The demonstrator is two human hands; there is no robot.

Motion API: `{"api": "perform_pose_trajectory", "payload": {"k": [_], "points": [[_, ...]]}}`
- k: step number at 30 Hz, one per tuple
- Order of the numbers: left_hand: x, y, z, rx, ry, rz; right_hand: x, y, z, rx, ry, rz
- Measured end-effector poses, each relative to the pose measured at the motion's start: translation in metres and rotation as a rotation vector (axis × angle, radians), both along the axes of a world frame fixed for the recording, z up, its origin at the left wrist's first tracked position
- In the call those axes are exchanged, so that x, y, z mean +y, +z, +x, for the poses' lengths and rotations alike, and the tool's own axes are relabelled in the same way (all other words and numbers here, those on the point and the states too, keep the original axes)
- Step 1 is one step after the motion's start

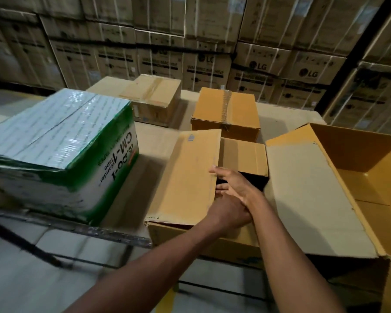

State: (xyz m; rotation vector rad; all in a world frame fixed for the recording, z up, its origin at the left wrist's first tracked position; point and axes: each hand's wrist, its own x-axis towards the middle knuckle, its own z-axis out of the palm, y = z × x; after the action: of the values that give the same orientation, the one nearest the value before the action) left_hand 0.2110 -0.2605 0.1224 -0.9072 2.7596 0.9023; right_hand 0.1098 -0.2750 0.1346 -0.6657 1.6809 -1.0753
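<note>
Reaching both hands to the flap [185,175] of the middle box [203,241].
Green-white carton [61,154] sits left, close by. Left hand [228,214] lies at the flap's edge, its fingers hidden under the right hand [237,186], grip unclear. The right hand's fingers [215,170] are straight, touching the flap. Open box [348,177] crowds the right; sealed boxes [226,111] stand behind.

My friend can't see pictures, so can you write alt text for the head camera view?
A person's right hand and left hand meet at the flap of an open cardboard box. A green-and-white tape carton sits left, stacked LG cartons behind.
</note>
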Motion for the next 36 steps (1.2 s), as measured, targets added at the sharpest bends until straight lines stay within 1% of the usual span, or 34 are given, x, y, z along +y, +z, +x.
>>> {"api": "perform_pose_trajectory", "payload": {"k": [2, 4, 6, 8, 10, 15, 18, 20, 22, 27, 30, 32, 36], "points": [[0.004, 0.022, 0.010, 0.060, 0.012, -0.089, -0.005, 0.016, 0.002, 0.005, 0.020, -0.058], [0.006, 0.044, 0.018, 0.006, 0.039, -0.145, -0.010, 0.034, 0.006, -0.025, 0.033, -0.118], [0.003, 0.061, 0.028, -0.001, 0.073, -0.157, -0.019, 0.051, 0.015, -0.046, 0.072, -0.173], [-0.005, 0.071, 0.040, 0.053, 0.118, -0.176, -0.029, 0.061, 0.027, -0.023, 0.109, -0.218], [-0.016, 0.071, 0.052, 0.095, 0.176, -0.188, -0.040, 0.066, 0.043, 0.037, 0.118, -0.263], [-0.048, 0.057, 0.094, 0.166, 0.328, -0.108, -0.067, 0.060, 0.090, 0.210, 0.071, -0.443], [-0.057, 0.053, 0.114, 0.144, 0.391, -0.111, -0.080, 0.048, 0.111, 0.269, 0.066, -0.545], [-0.060, 0.048, 0.124, 0.123, 0.400, -0.164, -0.088, 0.038, 0.122, 0.276, 0.061, -0.544], [-0.064, 0.042, 0.131, 0.092, 0.399, -0.198, -0.097, 0.028, 0.129, 0.259, 0.068, -0.498], [-0.076, 0.021, 0.142, -0.030, 0.426, -0.213, -0.105, -0.003, 0.133, 0.256, 0.109, -0.410], [-0.081, 0.006, 0.145, -0.061, 0.446, -0.196, -0.099, -0.020, 0.126, 0.255, 0.095, -0.338], [-0.083, -0.003, 0.147, -0.050, 0.452, -0.176, -0.088, -0.032, 0.116, 0.299, 0.081, -0.302], [-0.083, -0.004, 0.144, -0.059, 0.408, -0.192, -0.049, -0.045, 0.083, 0.485, 0.036, -0.240]]}}
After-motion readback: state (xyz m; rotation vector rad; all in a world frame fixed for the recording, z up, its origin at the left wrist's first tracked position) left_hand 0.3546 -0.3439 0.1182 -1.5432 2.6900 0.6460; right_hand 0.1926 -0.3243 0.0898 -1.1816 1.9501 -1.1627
